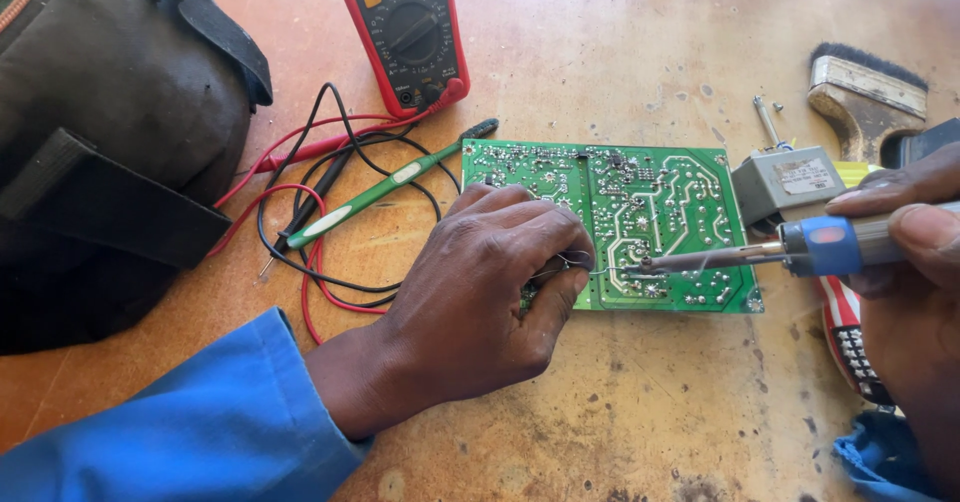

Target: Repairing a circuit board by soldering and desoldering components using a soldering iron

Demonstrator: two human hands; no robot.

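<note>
Centre of the frame, on the worn wooden desk (640,402): green circuit board (640,224), solder side up, lying flat.

Left hand (480,302) rests on the board's left part, coming in from the lower left in a blue sleeve (190,432). Its grip is narrow: thumb and forefinger pinched on a thin solder wire (590,270), whose free end points right toward the joints near the board's lower middle.

Right hand (915,262) enters from the right edge, its grip closed around the handle of a soldering iron (790,250) with a blue collar. The iron lies nearly level; its metal tip sits on the board at lower centre, just beside the end of the solder wire. Whether tip and wire actually touch cannot be told.

Surroundings:
- Red multimeter (410,27) at top centre, dial face up; its red and black leads (320,212) loop across the desk left of the board.
- Green-handled tool (390,184) lies diagonally over the leads, its dark end near the board's upper left corner.
- Dark bag (100,132) fills the upper left.
- Grey boxy component (790,182) just beside the board's upper right corner.
- Paintbrush (865,97) with a wooden handle at upper right.
- Small screw (767,120) between board and brush.
- Red-and-white striped object (850,337) under the right hand, partly hidden.
</note>
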